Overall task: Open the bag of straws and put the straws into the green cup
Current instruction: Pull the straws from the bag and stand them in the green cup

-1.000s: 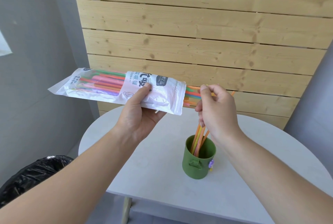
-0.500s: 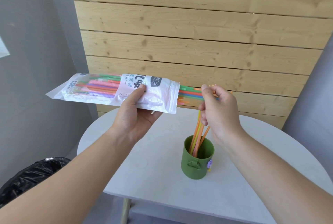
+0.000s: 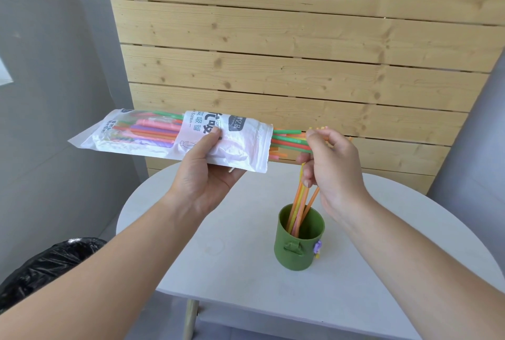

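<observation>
My left hand (image 3: 205,173) grips a clear and white bag of straws (image 3: 153,136) and holds it level above the table, its open end to the right. Several coloured straws (image 3: 287,139) stick out of that end. My right hand (image 3: 332,167) pinches the tips of these protruding straws. Below it, a green cup (image 3: 299,246) stands on the table with several orange and yellow straws (image 3: 299,203) leaning in it.
The cup stands on a round white table (image 3: 246,271) in front of a wooden slat wall (image 3: 300,66). A bin lined with a black bag (image 3: 46,268) sits on the floor at the lower left. Grey walls flank both sides.
The straws stick further out of the bag's open end than a second ago. My right hand's fingers have closed on their tips. The bag stays level in my left hand.
</observation>
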`<action>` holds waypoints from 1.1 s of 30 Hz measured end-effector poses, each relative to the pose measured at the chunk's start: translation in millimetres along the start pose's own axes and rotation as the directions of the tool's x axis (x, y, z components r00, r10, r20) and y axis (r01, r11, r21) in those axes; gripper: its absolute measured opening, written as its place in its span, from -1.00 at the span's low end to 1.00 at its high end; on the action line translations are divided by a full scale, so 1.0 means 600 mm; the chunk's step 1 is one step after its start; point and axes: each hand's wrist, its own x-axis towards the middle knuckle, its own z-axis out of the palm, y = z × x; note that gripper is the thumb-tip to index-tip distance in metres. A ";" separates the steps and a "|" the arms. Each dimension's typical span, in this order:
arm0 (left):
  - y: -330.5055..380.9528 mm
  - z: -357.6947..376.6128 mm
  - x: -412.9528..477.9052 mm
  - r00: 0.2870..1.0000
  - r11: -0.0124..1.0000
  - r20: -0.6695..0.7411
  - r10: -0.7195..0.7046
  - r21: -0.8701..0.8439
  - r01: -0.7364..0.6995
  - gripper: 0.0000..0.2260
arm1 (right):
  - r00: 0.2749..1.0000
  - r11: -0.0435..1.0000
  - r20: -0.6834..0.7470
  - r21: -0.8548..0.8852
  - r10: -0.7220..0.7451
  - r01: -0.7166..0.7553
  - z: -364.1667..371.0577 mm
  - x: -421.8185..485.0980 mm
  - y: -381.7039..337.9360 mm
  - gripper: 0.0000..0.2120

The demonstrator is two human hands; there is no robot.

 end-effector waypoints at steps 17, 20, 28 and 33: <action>0.000 -0.009 0.010 1.000 0.999 -0.011 0.001 -0.052 -0.001 -0.87 | 1.000 0.999 -0.014 0.032 0.006 -0.005 -0.001 0.004 -0.005 -0.91; 0.004 -0.011 0.012 1.000 0.998 -0.023 0.015 -0.068 -0.016 -0.89 | 0.999 1.000 -0.032 0.004 -0.015 0.015 -0.006 0.010 -0.004 -0.95; 0.010 -0.017 0.015 0.999 0.997 -0.045 0.018 -0.077 -0.022 -0.92 | 1.000 0.999 0.015 -0.041 -0.018 0.019 -0.036 0.028 -0.018 -0.87; 0.013 -0.019 0.018 0.999 0.995 -0.041 0.025 -0.100 -0.029 -0.94 | 0.999 0.997 0.035 -0.071 -0.019 0.021 -0.056 0.039 -0.033 -0.84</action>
